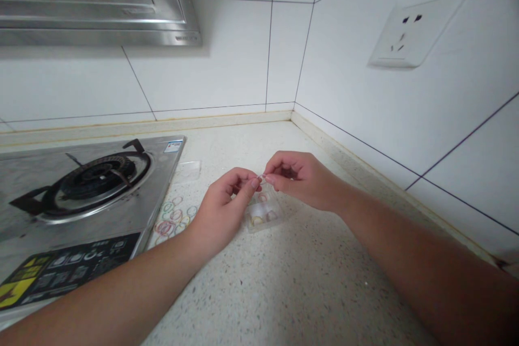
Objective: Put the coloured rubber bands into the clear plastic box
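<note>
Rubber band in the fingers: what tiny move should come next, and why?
Probably lower the rubber band into the clear box right below: the left hand and right hand pinch it just above the box, which already holds a few bands.

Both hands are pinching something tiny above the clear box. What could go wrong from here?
1. The left hand and right hand pinch what looks like a small band by the fingertips alone; it may snap free and fly off.
2. The loose bands lie right beside the stove edge and may get brushed under it.
3. The light clear box under the hands may be knocked and spill.
</note>
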Motion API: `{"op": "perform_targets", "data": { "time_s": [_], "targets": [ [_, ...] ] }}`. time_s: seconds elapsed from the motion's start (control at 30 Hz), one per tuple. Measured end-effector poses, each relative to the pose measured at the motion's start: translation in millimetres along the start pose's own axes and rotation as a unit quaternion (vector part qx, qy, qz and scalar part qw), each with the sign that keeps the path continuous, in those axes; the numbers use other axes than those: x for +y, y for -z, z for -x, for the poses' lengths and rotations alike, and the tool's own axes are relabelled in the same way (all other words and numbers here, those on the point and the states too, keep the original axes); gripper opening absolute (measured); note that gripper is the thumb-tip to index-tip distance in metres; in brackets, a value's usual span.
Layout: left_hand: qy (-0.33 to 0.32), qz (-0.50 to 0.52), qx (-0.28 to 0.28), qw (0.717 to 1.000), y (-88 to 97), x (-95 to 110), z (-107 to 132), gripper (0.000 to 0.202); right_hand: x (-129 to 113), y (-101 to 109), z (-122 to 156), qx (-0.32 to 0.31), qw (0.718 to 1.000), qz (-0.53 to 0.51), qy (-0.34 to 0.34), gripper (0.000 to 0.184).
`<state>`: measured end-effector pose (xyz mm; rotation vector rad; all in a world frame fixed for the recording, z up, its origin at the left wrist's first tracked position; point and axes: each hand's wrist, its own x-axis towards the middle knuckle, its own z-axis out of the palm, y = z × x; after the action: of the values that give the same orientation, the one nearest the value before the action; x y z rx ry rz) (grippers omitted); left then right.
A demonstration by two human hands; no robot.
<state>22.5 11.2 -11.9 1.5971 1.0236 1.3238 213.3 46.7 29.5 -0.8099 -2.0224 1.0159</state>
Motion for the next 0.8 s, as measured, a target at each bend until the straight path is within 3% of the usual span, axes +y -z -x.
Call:
{"op": "perform_targets", "data": {
  "time_s": [0.23,0.43,0.8],
  "targets": [
    [-0.001,0.001,0.0,1.0,-0.4,1.4,0.5,0.021,1.2,1.0,-0.1,0.017,1.0,0.02,0.008,0.014],
    [-0.001,-0.007,-0.006,1.0,-0.4,3.3,0.9,0.021,6.1,0.7,-1.2,0.025,0.997,-0.007,0.07,0.014],
    [-0.005,0.007,0.009,1.0,0.3,1.3,1.3,0.018,6.1,4.2,-3.0,0.043,0.997,-0.007,0.063,0.015]
  ]
}}
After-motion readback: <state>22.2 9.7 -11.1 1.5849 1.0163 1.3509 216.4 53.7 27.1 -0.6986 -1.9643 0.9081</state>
